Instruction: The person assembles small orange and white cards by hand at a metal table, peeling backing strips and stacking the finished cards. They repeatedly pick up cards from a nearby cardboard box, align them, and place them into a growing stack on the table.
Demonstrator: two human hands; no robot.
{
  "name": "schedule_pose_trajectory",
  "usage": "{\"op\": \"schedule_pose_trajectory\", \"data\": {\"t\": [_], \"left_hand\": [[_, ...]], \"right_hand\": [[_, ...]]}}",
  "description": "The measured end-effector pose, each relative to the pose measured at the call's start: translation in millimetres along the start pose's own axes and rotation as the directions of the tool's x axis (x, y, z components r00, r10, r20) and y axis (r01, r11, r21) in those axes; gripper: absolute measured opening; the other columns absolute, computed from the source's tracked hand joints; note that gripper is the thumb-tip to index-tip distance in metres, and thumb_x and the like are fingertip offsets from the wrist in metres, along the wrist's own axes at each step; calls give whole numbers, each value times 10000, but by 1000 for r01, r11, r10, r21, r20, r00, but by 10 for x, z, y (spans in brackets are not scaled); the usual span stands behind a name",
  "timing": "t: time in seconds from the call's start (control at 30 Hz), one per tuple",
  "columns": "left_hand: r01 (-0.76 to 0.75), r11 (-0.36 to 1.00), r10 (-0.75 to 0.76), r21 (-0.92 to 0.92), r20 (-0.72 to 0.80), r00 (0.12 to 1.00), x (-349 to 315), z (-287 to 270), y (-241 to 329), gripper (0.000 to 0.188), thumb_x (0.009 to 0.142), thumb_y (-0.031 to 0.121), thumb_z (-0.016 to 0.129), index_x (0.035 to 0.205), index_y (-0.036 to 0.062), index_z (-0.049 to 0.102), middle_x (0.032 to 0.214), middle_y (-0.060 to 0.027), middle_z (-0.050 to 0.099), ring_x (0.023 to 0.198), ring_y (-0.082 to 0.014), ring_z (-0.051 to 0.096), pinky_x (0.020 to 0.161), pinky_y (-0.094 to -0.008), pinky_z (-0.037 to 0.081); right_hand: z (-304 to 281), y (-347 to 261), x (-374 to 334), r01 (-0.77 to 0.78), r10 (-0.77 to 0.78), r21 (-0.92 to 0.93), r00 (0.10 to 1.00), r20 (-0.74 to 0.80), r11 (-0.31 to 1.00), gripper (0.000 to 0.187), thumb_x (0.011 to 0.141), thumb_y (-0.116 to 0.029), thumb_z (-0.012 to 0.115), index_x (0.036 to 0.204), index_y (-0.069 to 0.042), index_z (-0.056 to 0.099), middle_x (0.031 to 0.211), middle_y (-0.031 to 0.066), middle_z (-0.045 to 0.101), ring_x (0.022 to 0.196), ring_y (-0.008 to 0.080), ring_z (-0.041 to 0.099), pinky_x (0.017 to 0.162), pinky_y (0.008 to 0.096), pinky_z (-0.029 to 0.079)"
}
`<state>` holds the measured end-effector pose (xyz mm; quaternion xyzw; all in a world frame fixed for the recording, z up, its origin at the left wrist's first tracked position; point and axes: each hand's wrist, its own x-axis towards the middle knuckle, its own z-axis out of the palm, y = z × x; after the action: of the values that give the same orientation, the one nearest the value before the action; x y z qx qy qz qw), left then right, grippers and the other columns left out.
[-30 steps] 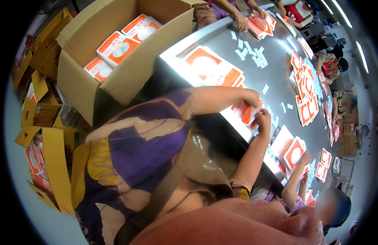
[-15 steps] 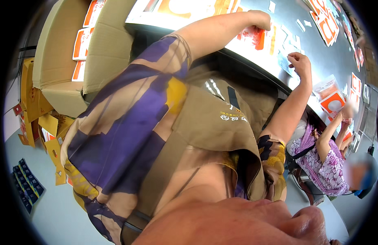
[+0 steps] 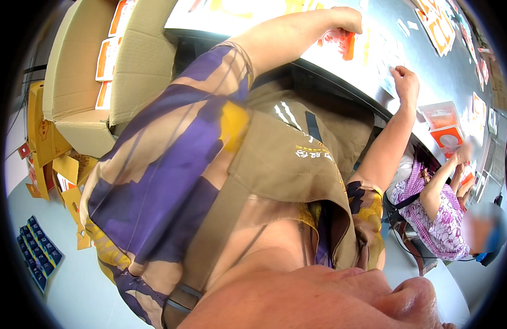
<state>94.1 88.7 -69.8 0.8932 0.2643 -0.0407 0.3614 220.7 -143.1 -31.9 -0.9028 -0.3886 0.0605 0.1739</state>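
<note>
At the near side of the glossy table, my left hand [image 3: 349, 21] is closed with its fingers curled down beside a red-and-white printed packet [image 3: 338, 44]. What those fingers hold, if anything, is hidden behind the hand. My right hand [image 3: 407, 86] is farther right, over the table edge. Its thumb and fingertips are pinched together at a pale, see-through sheet or bag [image 3: 389, 61]. Glare washes out that spot, so the thing in the pinch cannot be made out.
Orange-and-white printed cards [image 3: 435, 30] lie on the far right tabletop. At right, a co-worker in a purple patterned top [image 3: 429, 219] works near a clear pouch with an orange card [image 3: 446, 134]. An open cardboard box [image 3: 144, 66] holding packets stands left; smaller cartons [image 3: 48, 137] sit beyond.
My right thumb and fingers, apart before, have come together in a pinch. My left hand has hardly moved. The clear pouch near the co-worker has shifted slightly.
</note>
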Motion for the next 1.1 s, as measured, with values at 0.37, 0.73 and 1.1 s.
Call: {"op": "schedule_pose_trajectory", "data": {"t": [0.37,0.73,1.1], "left_hand": [[-79,993,82,-91,38,996,-1,-56,-16,393,905,312,515,722,-4,659,607,-87,607,488,-181,558,491,-312,478],[-74,842,170,-534,133,976,-131,-188,-2,299,798,329,674,645,79,618,548,-10,527,422,-82,426,394,-232,300],[-120,983,105,-136,-109,988,-129,-222,0,223,748,197,587,794,7,693,762,-223,662,662,-347,661,634,-419,532]], "right_hand": [[436,-762,400,-27,-20,166,962,274,986,239,777,-261,693,816,-27,717,682,73,656,610,148,590,589,314,467],[655,-983,407,123,-123,-211,992,13,970,359,870,-332,496,945,-38,687,996,205,675,962,384,633,790,464,501],[999,-572,593,69,-204,374,921,333,925,409,800,-323,647,1011,28,662,863,93,670,778,182,633,707,322,499]]}}
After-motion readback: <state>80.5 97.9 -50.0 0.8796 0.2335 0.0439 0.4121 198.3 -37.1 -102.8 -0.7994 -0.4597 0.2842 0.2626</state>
